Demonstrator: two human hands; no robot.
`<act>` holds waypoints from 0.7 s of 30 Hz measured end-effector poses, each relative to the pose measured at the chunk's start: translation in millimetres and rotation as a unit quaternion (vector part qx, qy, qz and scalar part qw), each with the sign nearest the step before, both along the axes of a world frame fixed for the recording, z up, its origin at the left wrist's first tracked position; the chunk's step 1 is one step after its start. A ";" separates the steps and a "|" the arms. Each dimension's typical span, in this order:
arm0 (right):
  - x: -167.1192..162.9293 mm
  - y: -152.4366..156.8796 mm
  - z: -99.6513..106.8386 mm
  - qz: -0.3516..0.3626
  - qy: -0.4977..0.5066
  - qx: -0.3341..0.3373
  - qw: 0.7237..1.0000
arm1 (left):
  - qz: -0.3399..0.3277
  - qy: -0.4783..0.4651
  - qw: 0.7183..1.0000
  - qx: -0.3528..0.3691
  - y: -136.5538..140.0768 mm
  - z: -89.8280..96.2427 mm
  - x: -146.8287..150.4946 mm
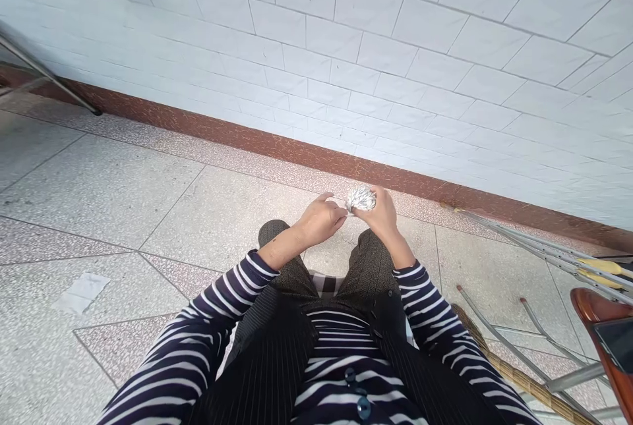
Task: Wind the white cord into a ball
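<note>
Wall: white, tiled, standing beyond the fingers across the upper view. Floor: speckled, beneath the fingers and on both sides of them. Skirting: red-brown, just beyond the fingers as seen, along the wall's foot. Trousers: dark, on bent knees, directly behind the fingers. Chair: brown, partly in view, well to the right of the fingers, with a dark phone on it. Crutches: metal, also to the right. Paper: a pale sheet on the floor, well to the left.

Right hand: fingers curved around the right end of a white and grey cord bundle, thumb below, other fingers above. Left hand: thumb and forefinger pressed together at the bundle's narrow end, where a thin strand shows. Whether the strand alone or the bundle's neck is pinched is too small to tell. The bundle lies between the two sets of fingers, held up above the floor.

Assessment: the work appears to centre on the narrow end. The right fingers should hold the loops firmly without crushing them; the left should keep the strand taut and close to the neck. Slack there would likely let loops slip.
</note>
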State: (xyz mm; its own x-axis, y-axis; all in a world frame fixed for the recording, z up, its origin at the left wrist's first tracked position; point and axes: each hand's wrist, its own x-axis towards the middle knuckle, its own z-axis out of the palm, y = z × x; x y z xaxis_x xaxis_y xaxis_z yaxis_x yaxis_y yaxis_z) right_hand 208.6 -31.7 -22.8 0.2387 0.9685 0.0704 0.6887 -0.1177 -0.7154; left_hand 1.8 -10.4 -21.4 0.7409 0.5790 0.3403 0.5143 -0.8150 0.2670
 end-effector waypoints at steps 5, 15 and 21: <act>-2.2 -14.7 -24.4 0.133 0.286 -0.190 0.930 | -0.010 0.012 0.999 0.032 13.6 10.9 -8.6; 0.9 -32.4 -9.8 0.215 0.570 -0.169 0.775 | 0.042 -0.158 0.955 -0.248 23.2 -17.5 -6.9; 2.4 -29.1 11.2 0.167 0.556 -0.096 0.809 | 0.072 -0.151 0.928 -0.333 12.6 -48.3 -8.1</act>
